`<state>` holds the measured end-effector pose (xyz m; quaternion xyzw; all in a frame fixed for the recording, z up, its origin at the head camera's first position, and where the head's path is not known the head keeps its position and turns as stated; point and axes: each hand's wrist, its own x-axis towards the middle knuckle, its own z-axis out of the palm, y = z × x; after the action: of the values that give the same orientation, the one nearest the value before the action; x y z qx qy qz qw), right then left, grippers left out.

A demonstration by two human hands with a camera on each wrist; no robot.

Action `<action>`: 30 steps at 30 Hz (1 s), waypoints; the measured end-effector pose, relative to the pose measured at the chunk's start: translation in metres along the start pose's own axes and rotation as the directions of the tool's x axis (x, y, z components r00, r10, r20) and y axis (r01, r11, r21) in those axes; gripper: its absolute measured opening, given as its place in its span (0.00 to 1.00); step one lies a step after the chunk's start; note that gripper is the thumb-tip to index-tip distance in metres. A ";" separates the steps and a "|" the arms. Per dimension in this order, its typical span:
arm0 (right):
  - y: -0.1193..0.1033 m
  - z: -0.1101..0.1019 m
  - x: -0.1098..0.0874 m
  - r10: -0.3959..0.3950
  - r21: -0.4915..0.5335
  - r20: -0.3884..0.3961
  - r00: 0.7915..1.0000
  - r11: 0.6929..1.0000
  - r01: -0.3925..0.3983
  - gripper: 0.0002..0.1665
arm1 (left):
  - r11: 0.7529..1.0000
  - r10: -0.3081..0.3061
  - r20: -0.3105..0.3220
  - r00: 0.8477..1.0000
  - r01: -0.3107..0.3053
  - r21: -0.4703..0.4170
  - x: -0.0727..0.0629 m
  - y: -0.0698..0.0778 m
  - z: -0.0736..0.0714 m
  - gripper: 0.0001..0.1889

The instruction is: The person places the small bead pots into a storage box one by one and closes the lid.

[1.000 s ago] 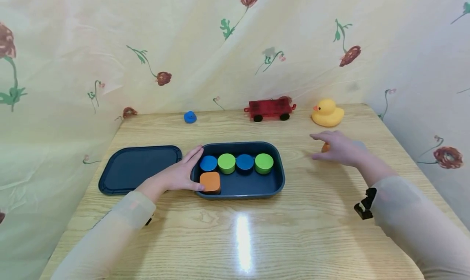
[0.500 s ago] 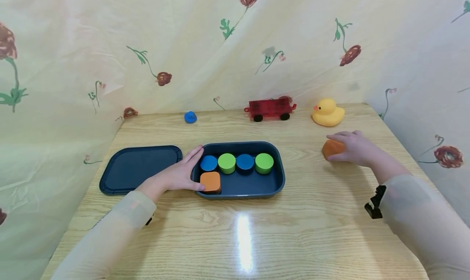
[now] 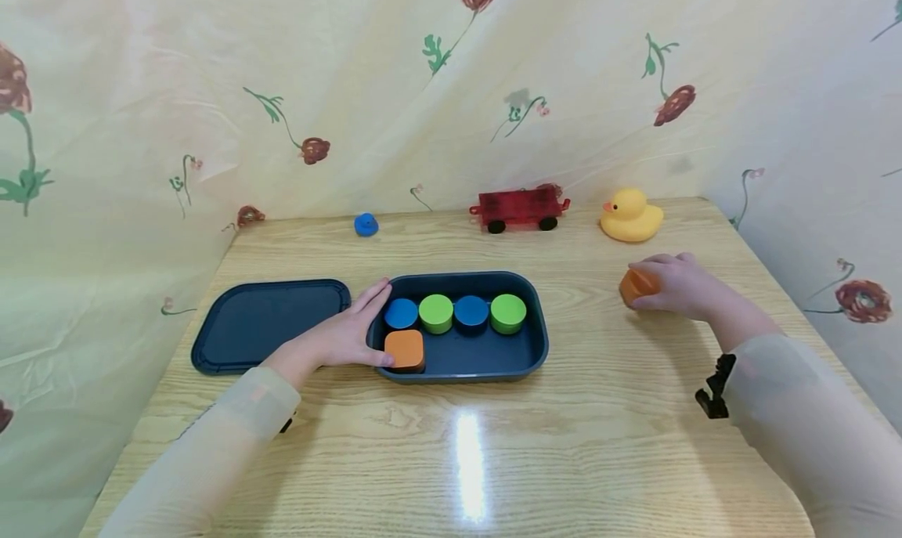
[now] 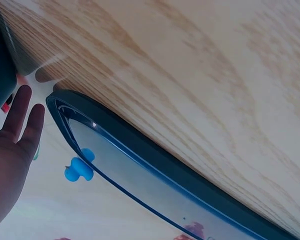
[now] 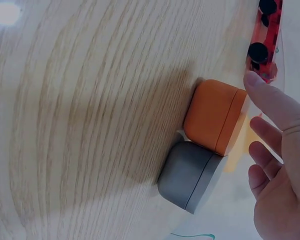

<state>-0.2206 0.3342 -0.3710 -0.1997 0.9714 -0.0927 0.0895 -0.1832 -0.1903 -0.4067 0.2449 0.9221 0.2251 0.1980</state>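
In the head view my left hand [image 3: 338,334] rests against the left end of a dark blue box [image 3: 493,358], its thumb by an orange rounded-square block [image 3: 404,348] inside. The left wrist view shows that hand's fingers [image 4: 31,132] straight beside the box wall. My right hand [image 3: 680,287] is over another orange block [image 3: 636,289] on the table. In the right wrist view its thumb is near the top corner of this orange block [image 5: 210,115], fingers loosely bent above. A grey block [image 5: 185,175] stands beside it, hidden by the hand in the head view.
Blue [image 3: 400,314] and green [image 3: 436,312] round pieces line the box's back. A flat dark lid [image 3: 271,326] lies at the left. Behind stand a small blue duck [image 3: 366,225], a red wagon [image 3: 520,209] and a yellow duck [image 3: 630,217]. Flowered cloth [image 3: 395,92] surrounds the table.
My right hand has moved to the right, uncovering more of the orange block, then stayed almost still. My left hand and the box have not visibly moved.
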 end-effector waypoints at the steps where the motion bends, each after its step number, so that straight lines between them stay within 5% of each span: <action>1: 0.000 0.000 0.000 0.001 -0.001 0.001 1.000 1.000 -0.001 0.39 | 1.000 0.000 0.000 1.000 0.000 0.000 0.000 0.000 0.000 0.61; 30: 0.010 0.010 -0.001 0.098 0.064 0.008 0.995 0.993 -0.099 0.38 | 1.000 0.000 0.000 1.000 0.000 -0.004 0.000 0.000 0.000 0.60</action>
<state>-0.2213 0.3422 -0.3823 -0.1487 0.9763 -0.1191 0.1028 -0.1834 -0.1904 -0.4073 0.2444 0.9216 0.2269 0.1983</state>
